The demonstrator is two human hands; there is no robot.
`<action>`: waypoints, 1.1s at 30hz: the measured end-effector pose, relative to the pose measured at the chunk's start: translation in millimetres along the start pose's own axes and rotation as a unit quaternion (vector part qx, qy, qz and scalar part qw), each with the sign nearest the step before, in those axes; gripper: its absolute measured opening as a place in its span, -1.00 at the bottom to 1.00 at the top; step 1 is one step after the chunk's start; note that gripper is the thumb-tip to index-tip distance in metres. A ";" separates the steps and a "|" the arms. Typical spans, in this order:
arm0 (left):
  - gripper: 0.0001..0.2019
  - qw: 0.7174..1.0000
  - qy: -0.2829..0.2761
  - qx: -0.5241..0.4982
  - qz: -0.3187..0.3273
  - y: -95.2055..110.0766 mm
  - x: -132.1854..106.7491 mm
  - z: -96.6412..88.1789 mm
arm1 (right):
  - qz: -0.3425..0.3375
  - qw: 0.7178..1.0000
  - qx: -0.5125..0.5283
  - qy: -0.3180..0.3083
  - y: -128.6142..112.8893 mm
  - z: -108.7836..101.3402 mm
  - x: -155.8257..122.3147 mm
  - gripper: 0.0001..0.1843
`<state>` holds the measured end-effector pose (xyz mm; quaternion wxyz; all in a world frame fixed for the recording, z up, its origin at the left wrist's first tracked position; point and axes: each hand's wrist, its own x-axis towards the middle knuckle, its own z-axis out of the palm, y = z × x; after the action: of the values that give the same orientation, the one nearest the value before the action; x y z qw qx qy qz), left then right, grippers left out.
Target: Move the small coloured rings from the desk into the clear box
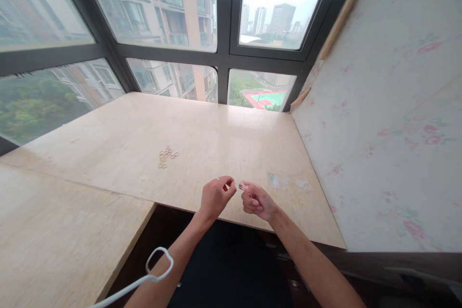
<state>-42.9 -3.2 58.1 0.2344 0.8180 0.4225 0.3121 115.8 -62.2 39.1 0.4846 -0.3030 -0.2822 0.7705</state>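
Observation:
My left hand is closed in a pinch, thumb against forefinger, just above the front of the stone-look counter. Facing it, my right hand is also closed, with its thumb and forefinger pinched and the other fingers curled in. A thin, pale bit shows in the narrow gap between the two sets of fingertips, too small to name. Beyond my left hand, to its left, a loose cluster of small pink and yellowish rings lies on the counter.
Small clear plastic bags lie right of my right hand. A white looped, cord-like piece crosses in front of my left forearm. Dark-framed windows border the far side, and a flowered wall stands at right.

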 end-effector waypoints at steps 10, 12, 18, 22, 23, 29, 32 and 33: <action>-0.87 1.000 -0.019 -0.011 0.002 7.6 11.2 37.8 | -0.042 0.996 -0.042 0.066 -4.3 -18.8 -32.7 -0.80; -0.86 1.000 -0.022 -0.017 0.008 9.0 12.0 45.2 | -0.046 0.994 -0.053 0.080 -3.7 -21.8 -37.6 -0.80; -0.87 0.999 -0.007 -0.016 0.031 11.6 15.2 63.1 | -0.068 0.987 -0.077 0.127 -1.9 -26.1 -44.1 -0.77; -0.88 0.998 0.007 -0.032 0.045 14.8 15.4 66.9 | -0.083 0.970 -0.125 0.189 -4.6 -23.8 -42.3 -0.73; -0.89 0.998 0.006 -0.040 0.050 16.1 14.9 66.9 | -0.089 0.964 -0.143 0.206 -5.5 -23.3 -41.9 -0.72; -0.89 0.993 0.008 -0.091 0.072 24.2 11.0 63.7 | -0.151 0.923 -0.214 0.282 -11.1 -25.2 -46.5 -0.68; -0.91 0.986 -0.003 -0.149 0.069 29.1 11.1 61.0 | -0.179 0.901 -0.249 0.307 -12.9 -28.2 -51.6 -0.72; -0.91 0.984 -0.013 -0.167 0.067 30.9 11.3 60.4 | -0.186 0.895 -0.261 0.311 -13.2 -29.1 -53.0 -0.74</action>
<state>21.8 -17.4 39.7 0.3514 0.7978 0.3055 0.3830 163.3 -101.8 39.9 0.5852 -0.5848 -0.3596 0.4315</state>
